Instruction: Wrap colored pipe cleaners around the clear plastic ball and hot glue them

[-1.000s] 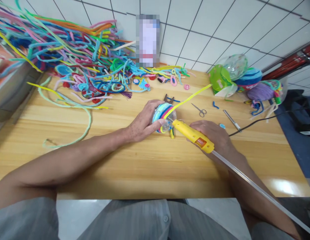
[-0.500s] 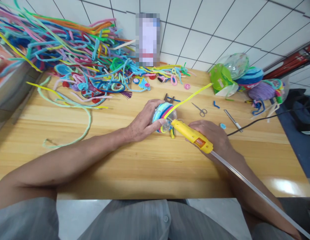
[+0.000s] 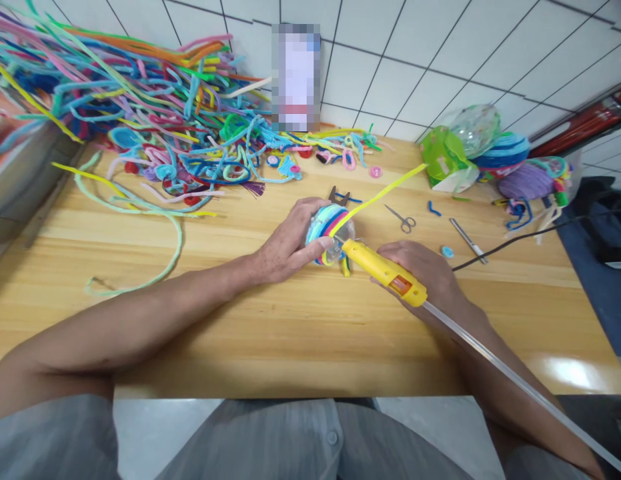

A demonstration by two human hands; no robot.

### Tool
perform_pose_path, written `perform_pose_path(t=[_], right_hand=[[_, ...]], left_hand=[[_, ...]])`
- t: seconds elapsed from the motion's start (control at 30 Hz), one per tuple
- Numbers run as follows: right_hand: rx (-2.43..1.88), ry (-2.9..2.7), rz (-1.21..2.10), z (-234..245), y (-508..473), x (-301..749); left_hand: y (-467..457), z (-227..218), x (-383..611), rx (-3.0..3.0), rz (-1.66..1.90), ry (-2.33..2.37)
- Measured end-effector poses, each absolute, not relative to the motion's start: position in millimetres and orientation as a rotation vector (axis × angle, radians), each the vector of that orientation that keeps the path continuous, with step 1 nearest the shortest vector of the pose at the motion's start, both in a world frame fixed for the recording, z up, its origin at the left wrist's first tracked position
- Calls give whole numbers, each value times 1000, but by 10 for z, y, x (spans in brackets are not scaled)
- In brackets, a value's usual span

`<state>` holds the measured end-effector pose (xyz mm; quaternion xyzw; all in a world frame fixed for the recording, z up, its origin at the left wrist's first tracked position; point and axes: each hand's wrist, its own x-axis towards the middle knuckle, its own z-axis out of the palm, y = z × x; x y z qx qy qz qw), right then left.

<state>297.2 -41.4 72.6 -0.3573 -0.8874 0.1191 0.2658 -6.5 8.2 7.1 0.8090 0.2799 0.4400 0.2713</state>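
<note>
My left hand (image 3: 285, 245) is closed around a clear ball wrapped in coloured pipe cleaners (image 3: 329, 227), which rests on the wooden table (image 3: 290, 333). A yellow pipe cleaner (image 3: 385, 193) runs from the ball up to the right. My right hand (image 3: 425, 277) grips a yellow glue gun (image 3: 383, 270). Its nozzle touches the ball's right side. A clear glue stick (image 3: 515, 380) juts out of the gun's back toward the lower right.
A big heap of loose pipe cleaners (image 3: 140, 107) covers the table's back left. Small scissors (image 3: 403, 219), a metal tool (image 3: 467, 240) and a black cord (image 3: 515, 243) lie right of the ball. More wrapped balls (image 3: 495, 157) and a green bag (image 3: 440, 160) stand at the back right.
</note>
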Motion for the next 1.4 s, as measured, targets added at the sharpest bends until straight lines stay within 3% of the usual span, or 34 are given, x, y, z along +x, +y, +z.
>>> perform_pose_path(t=[1.4], right_hand=[[-923, -2403, 188, 806, -389, 2922]], left_hand=[[91, 72, -65, 2192, 1194, 741]])
